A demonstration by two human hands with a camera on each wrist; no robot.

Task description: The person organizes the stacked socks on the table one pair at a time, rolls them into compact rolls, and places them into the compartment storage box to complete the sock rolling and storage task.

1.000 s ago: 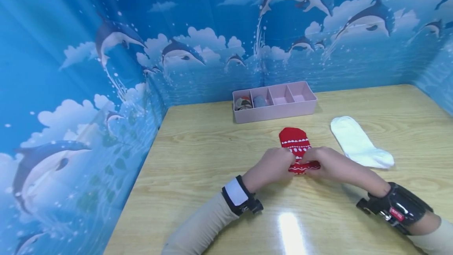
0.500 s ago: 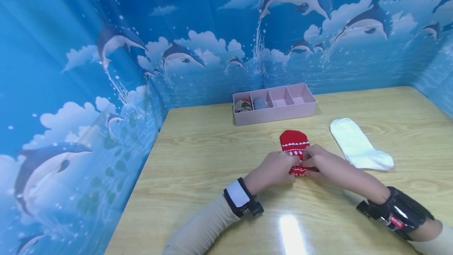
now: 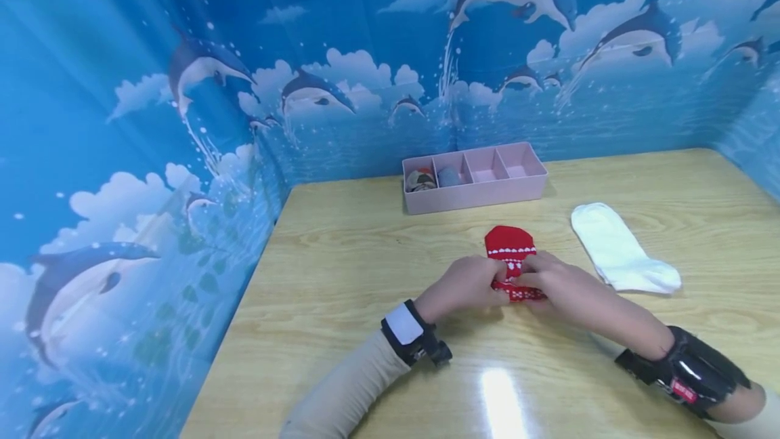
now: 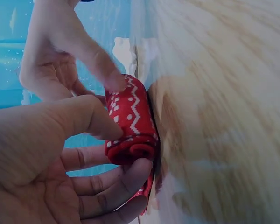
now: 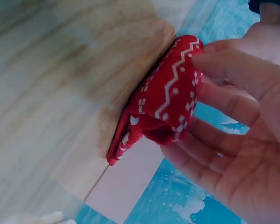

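Observation:
A red knitted sock [image 3: 509, 238] with white patterns lies on the table, its far part flat and its near end rolled up. My left hand [image 3: 468, 283] grips the left end of that roll. In the left wrist view its thumb presses the rolled sock [image 4: 133, 112] from above, with fingers curled around the spiral end. From the other side, my right hand [image 3: 557, 284] pinches the roll. The right wrist view has the thumb on top of the red sock [image 5: 175, 86] and the fingers along its side.
A white sock [image 3: 621, 249] lies flat to the right of my right hand. Behind the red sock stands a pink box [image 3: 475, 200] with several compartments; the left one has a multicoloured bundle [image 3: 420, 180], the one beside it a grey bundle [image 3: 449, 176]. A dolphin-printed curtain [image 3: 365, 124] borders the table.
The near end of the red sock has turned over a little in my fingers, so a different band of its pattern faces up. My right hand has shifted slightly left over the roll.

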